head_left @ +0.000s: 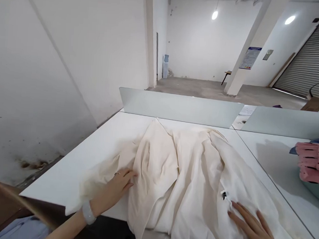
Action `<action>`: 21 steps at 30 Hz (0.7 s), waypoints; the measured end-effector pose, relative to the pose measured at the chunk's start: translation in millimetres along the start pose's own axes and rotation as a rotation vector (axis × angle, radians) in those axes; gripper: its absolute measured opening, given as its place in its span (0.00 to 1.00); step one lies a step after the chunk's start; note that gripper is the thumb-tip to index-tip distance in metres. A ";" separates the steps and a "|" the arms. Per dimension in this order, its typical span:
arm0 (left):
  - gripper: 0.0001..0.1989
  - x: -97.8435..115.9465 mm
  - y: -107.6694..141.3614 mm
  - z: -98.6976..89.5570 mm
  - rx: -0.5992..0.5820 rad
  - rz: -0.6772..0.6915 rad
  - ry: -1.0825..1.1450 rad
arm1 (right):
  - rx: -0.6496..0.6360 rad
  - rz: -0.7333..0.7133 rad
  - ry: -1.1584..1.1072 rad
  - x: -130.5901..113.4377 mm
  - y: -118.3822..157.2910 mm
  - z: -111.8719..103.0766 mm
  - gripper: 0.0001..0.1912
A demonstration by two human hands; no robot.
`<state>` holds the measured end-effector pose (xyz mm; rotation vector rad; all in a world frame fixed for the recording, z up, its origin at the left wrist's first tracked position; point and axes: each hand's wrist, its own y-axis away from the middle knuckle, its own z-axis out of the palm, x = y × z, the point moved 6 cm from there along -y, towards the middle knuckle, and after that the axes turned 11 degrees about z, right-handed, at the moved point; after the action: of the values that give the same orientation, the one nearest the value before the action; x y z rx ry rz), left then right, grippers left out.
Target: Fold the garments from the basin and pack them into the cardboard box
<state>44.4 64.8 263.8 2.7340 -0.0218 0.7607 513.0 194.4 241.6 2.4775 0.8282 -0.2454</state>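
A cream-white long-sleeved garment [189, 165], like a shirt or light jacket, lies spread and wrinkled over the white table [103, 137], its lower part hanging past the near edge. On the left, my left hand [118, 185] rests on the cloth beside the front panel, its fingers stretched out and touching the fabric. My right hand [252, 228] lies flat on the right side of the garment with fingers spread. Just beyond its fingertips is a small black-and-white tag [223, 195].
A pale glass divider [182, 106] runs along the table's far edge. Pink cloth [315, 161] is heaped at the right in a greenish container [317, 192]. Below left stands a cardboard box [3, 207] holding light-blue cloth [24, 230]. A wall [56, 72] rises on the left.
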 end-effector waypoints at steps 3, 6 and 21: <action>0.22 -30.4 7.3 21.5 -0.040 -0.058 -0.083 | -0.006 0.172 0.075 11.1 -18.7 25.5 0.29; 0.24 -66.1 -3.6 22.8 -0.074 -0.109 -0.202 | -0.045 0.275 0.130 29.4 -52.2 28.9 0.30; 0.23 86.4 -72.4 21.2 0.021 0.163 -0.177 | 0.077 0.075 0.153 43.7 15.1 3.1 0.31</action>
<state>136.1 133.3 269.8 2.8369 -0.2789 0.5598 556.9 204.8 231.1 2.6189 0.7990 -0.0631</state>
